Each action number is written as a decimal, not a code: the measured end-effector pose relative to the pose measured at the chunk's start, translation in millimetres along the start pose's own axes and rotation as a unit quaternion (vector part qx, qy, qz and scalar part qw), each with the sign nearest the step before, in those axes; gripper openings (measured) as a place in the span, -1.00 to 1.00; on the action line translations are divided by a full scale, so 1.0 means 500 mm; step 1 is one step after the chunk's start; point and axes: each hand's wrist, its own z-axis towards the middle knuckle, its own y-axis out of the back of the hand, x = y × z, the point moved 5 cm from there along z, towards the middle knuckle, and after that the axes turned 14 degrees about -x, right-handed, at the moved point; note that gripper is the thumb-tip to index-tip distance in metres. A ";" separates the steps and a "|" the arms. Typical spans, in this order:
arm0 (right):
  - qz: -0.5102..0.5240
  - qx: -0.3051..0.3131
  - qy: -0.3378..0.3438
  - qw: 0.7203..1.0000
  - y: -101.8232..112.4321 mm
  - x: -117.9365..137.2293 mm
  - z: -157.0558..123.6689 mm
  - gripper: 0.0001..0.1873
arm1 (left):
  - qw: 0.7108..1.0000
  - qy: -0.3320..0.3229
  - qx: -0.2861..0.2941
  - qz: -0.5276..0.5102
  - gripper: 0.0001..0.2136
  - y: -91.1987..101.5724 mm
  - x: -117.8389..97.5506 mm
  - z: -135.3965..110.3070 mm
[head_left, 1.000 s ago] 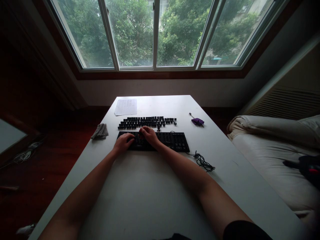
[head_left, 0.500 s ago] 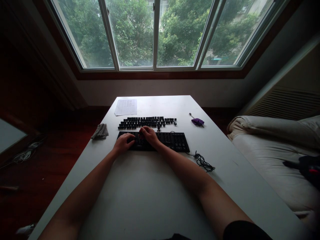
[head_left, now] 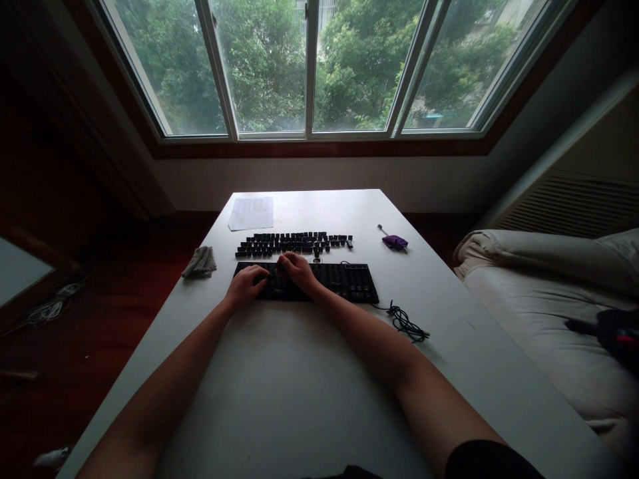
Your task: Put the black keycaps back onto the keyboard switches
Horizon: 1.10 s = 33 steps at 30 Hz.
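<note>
A black keyboard (head_left: 344, 279) lies flat on the white table. My left hand (head_left: 245, 286) holds its left end, fingers over the keys and thumb apart, near the front edge. Over the left-middle part of the keyboard, my right hand (head_left: 298, 271) is closed in a pinch. Whatever is between those fingertips is too small and dark to make out. Just behind the keyboard, loose black keycaps (head_left: 294, 243) stand in rows, the nearest ones close to my right fingers. My hands cover part of the keys.
A grey cloth (head_left: 200, 263) lies at the table's left edge, and a printed paper sheet (head_left: 251, 213) at the back left. To the right are a purple object (head_left: 395, 243) with a thin rod beside it and a coiled black cable (head_left: 407, 322). A cushioned seat (head_left: 529, 293) stands right of the table.
</note>
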 end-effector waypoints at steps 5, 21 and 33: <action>0.006 0.005 -0.002 1.000 -0.001 0.002 -0.001 -0.58 | 1.000 -0.004 -0.001 -0.001 -0.84 0.000 -0.002 0.001; -0.003 0.005 0.007 1.000 -0.001 -0.003 0.000 -0.58 | 1.000 0.001 -0.003 -0.002 -0.84 0.002 -0.006 0.001; -0.031 0.001 0.021 0.999 0.001 0.006 -0.003 -0.59 | 1.000 0.000 -0.004 0.000 -0.84 -0.001 -0.002 0.000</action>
